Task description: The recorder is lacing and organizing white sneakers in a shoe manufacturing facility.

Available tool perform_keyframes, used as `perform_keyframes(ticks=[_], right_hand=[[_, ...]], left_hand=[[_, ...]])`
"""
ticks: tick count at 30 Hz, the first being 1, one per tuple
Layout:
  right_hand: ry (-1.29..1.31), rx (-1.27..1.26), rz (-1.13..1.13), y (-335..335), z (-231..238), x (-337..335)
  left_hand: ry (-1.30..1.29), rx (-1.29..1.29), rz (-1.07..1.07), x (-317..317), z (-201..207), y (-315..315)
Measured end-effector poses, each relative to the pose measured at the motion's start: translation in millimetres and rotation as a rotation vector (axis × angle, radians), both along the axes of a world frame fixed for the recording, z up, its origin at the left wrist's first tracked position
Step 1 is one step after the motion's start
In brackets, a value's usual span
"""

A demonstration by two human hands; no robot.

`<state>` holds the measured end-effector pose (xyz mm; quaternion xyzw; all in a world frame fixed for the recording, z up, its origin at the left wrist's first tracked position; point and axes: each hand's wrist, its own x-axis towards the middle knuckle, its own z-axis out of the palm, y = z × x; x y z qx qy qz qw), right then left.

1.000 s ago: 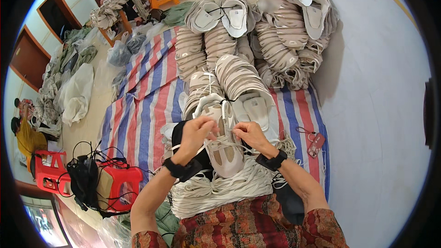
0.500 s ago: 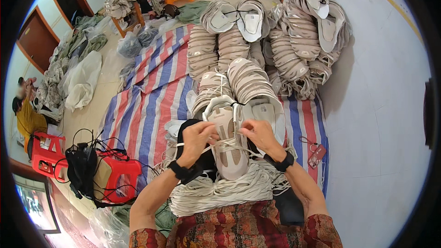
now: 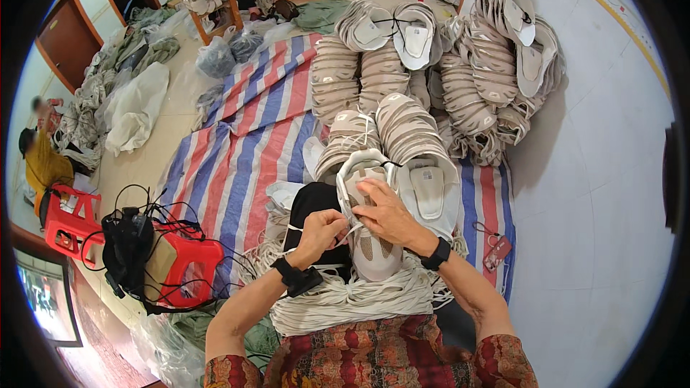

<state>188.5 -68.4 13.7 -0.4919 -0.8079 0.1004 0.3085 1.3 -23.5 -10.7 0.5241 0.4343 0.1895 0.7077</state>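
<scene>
Striped sheet point(image 3: 251, 145) spreads toward eleven o'clock. Left hand point(image 3: 321, 236) pinches a white lace point(image 3: 353, 231); right hand point(image 3: 394, 218) lies on the shoe point(image 3: 377, 267), but I can't tell if it grips.

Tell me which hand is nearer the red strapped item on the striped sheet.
Right. The right hand is over the beige shoe, left of the red strapped item; the left hand is farther left, at the shoe's left side.
</scene>
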Motion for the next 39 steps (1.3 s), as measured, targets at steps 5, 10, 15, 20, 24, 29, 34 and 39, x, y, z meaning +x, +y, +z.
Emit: perform_keyframes(ticks=[5, 10, 15, 20, 24, 29, 34, 39], right_hand=[[0.0, 0.07, 0.027, 1.2, -0.3, -3.3], [0.07, -0.027, -0.032, 3.3, -8.2, -7.1], [-0.167, 0.043, -0.019, 12.7, 1.1, -12.7], [-0.125, 0.244, -0.299, -20.2, 29.8, 25.1], [0.382, -0.28, -0.328, -33.3, 16.4, 42.8], [0.878, -0.568, -0.321, -26.6, -20.6, 32.7], [0.921, -0.482, -0.318, -26.6, -24.7, 29.0], [0.895, -0.48, -0.32, -30.5, -24.1, 26.5]], left_hand=[[0.202, 0.743, -0.033, 6.8, 1.3, -3.7], [-0.012, 0.123, 0.101, 5.5, 1.4, 3.3], [-0.018, 0.179, 0.069, 10.8, 6.7, 2.5], [0.219, 0.91, 0.183, 11.1, 25.9, 13.9], [0.122, 1.289, 0.067, 36.3, 28.0, 25.8], [0.137, 1.472, -0.196, 64.3, 14.4, 14.9], [0.151, 1.455, -0.166, 72.6, 7.5, 6.7], [0.138, 1.419, -0.273, 75.8, 17.3, 12.6]])
